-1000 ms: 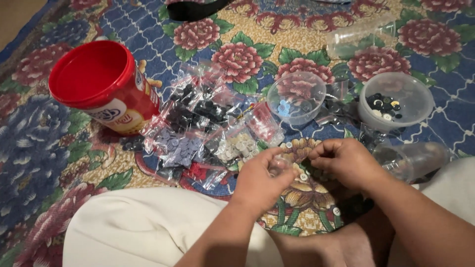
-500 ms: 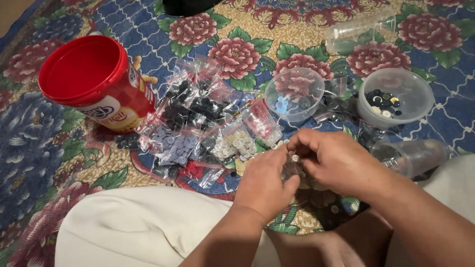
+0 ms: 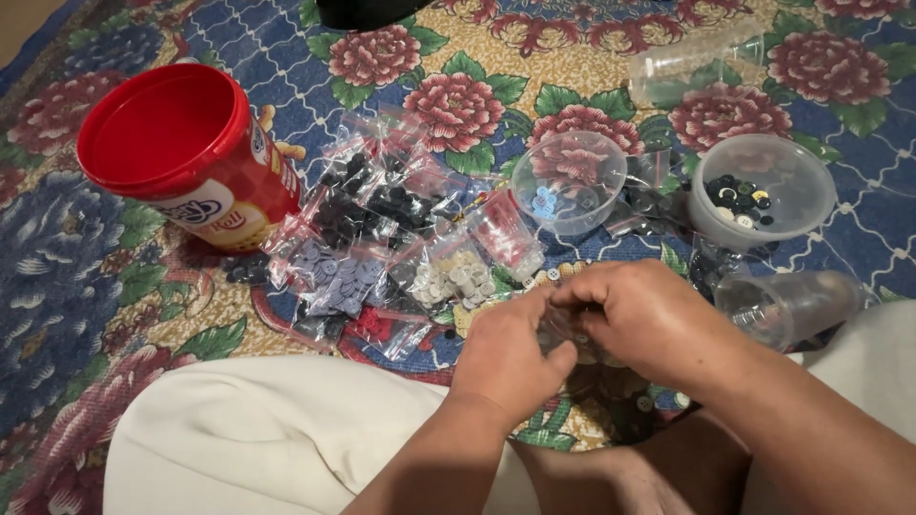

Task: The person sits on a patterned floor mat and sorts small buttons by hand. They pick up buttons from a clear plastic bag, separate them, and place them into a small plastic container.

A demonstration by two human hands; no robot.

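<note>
Head view: both hands meet low in the middle of the frame, above the flowered carpet (image 3: 86, 315). The left hand (image 3: 510, 358) is curled, its thumb and fingers pinched toward the right hand (image 3: 649, 319), which is closed over something small between them. It looks like a small clear bag (image 3: 563, 336) with buttons, though most of it is hidden, so what exactly each hand grips I cannot tell for sure.

Such a bag is likely light, thin, soft and slippery, and would crumple if squeezed. The sealed top edge seems the surest place to pinch, with the weight of the buttons hanging below.

Just beyond the hands lies a heap of small clear bags (image 3: 382, 238), holding black, grey, cream and red buttons. At the left, a red-lidded tub (image 3: 181, 157) lies tilted, with a pale label band and coloured print on its side. Farther right stand a clear bowl (image 3: 570, 181) with a few buttons and a clear tub (image 3: 763, 191) of dark ones. A clear cup (image 3: 792, 305) lies on its side near the right wrist.
</note>
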